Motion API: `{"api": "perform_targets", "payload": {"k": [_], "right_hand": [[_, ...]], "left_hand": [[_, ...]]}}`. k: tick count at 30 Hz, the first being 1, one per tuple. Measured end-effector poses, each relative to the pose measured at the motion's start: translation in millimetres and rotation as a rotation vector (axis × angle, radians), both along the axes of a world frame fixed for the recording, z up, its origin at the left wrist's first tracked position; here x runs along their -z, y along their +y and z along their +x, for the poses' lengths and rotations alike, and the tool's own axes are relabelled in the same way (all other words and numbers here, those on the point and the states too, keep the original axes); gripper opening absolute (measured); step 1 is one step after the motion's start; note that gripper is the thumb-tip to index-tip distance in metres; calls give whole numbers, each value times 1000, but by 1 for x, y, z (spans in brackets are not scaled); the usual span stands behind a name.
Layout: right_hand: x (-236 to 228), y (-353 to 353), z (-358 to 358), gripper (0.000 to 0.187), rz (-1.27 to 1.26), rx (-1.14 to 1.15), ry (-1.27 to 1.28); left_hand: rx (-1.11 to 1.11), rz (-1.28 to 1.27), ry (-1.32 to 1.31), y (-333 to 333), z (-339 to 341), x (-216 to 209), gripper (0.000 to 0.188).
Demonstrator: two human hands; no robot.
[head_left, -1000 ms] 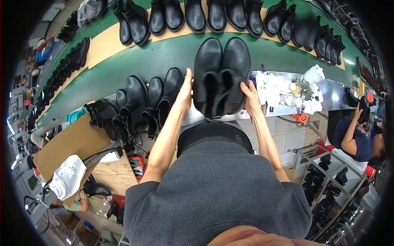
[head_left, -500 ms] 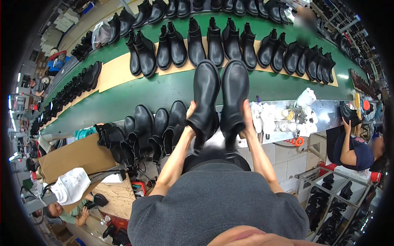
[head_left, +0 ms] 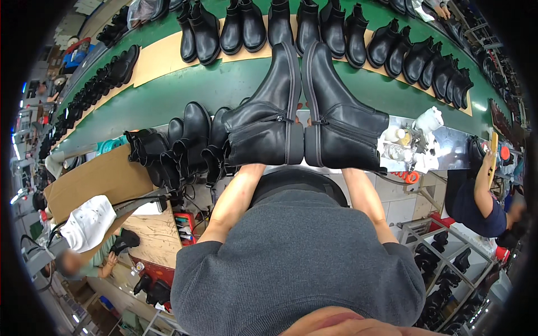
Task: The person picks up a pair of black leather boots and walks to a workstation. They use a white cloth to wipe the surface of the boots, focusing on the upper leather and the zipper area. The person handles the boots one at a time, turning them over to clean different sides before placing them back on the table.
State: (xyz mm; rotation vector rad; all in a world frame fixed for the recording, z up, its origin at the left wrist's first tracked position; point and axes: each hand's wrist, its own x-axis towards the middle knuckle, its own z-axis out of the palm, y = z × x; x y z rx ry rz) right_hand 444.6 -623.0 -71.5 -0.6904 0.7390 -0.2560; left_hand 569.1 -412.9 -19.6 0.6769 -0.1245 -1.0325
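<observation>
I hold a pair of black leather ankle boots side by side, laid over with their soles facing each other and toes pointing away. The left boot [head_left: 263, 120] and the right boot [head_left: 343, 120] show zips along their upward sides, each with a small pull near the sole. My left hand [head_left: 299, 106] is under the left boot, mostly hidden, with fingertips showing beside the sole. Beneath the right boot, my right hand [head_left: 309, 120] is likewise mostly covered, closed on it from below. Both forearms reach in from the lower edge.
Rows of black boots [head_left: 204, 33] stand on tan card across the green table [head_left: 168, 92]. More boots [head_left: 196, 126] cluster at left by a cardboard sheet [head_left: 101, 179]. Bottles and white cloths [head_left: 423, 140] lie at right. Co-workers sit at both sides; a metal rack [head_left: 443, 263] holds shoes.
The boots have come nearer and turned from toes-away, uppers showing, to lying on their sides with soles together and zips showing. My hands have gone beneath them. The view has tilted slightly downward.
</observation>
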Motion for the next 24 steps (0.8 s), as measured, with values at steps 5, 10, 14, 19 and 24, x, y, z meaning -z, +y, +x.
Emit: {"api": "perform_targets", "payload": {"k": [5,10,14,19,24], "right_hand": [[-18,-16,13,47,-223,-130,-11],[-73,-6,26,50,-996,-118,-61],[-76,-10,24,53,-1150,-106,48],[-89,-18,26,52,-1172,-102,191],[-53,-38,30,51,-967,-152,227]], "left_hand": [[-56,-54,-377,33,11,63,45],[-536,557,-745,2,15,-3,56],[-548,803,-991,9,21,-7,66],[-323,690,-1203,21,41,-54,74],[21,391,-818,33,62,-87,93]]}}
